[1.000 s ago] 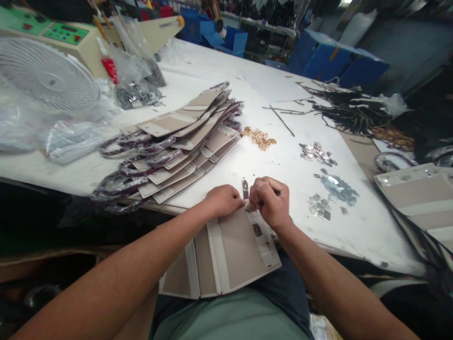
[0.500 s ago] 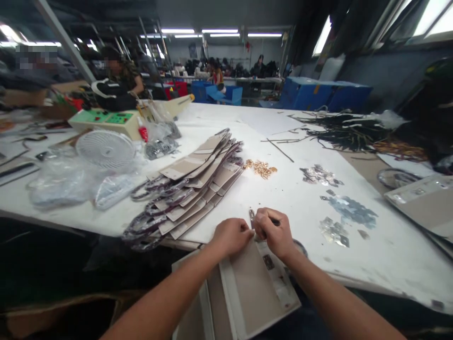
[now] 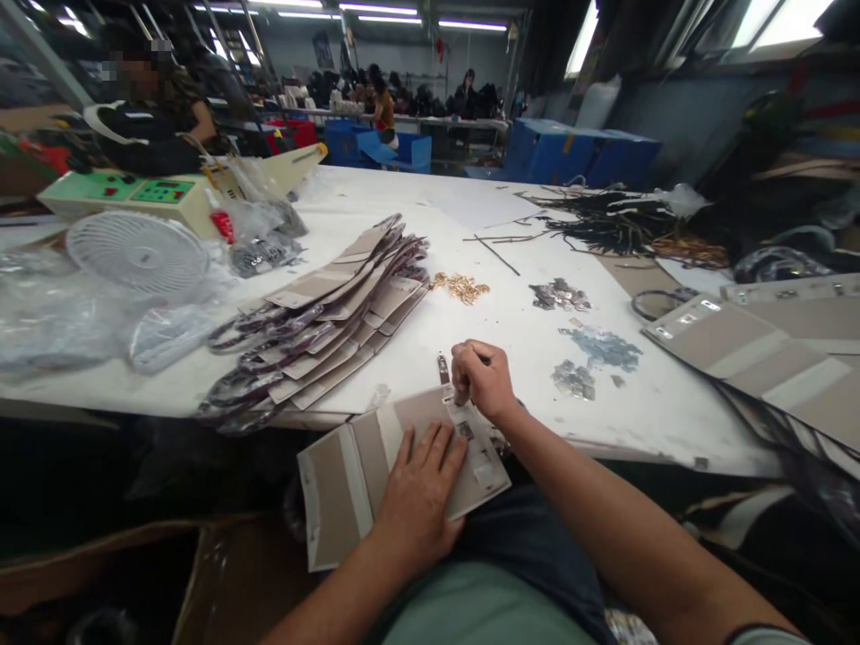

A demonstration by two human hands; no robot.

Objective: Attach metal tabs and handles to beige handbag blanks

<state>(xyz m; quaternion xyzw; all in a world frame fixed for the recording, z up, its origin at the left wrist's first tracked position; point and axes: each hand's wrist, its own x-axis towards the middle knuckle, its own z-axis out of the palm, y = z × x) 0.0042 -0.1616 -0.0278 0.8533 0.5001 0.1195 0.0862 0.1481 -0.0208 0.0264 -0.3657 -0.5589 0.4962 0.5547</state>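
Note:
A beige bag panel (image 3: 359, 466) with pale strips lies at the table's front edge, its near part over my lap. My left hand (image 3: 423, 493) rests flat on it, fingers spread. My right hand (image 3: 482, 378) is closed at the panel's far edge around a small dark-ended tool (image 3: 485, 359), mostly hidden in the fist. Just beyond that edge a narrow dark strap with a metal fitting (image 3: 442, 365) sticks out. A square metal plate (image 3: 465, 431) sits on the panel between my hands.
Stacked beige panels with dark straps (image 3: 336, 305) lie to the left. Gold fittings (image 3: 460, 287), silver plates (image 3: 561, 294) and bluish plates (image 3: 605, 348) form piles. More panels (image 3: 759, 349) overhang the right edge. A white fan (image 3: 138, 253) stands left.
My left hand has left the panel's far edge and now lies flat on its middle. The panel has turned and shows more of its left part. My right fist remains at the edge.

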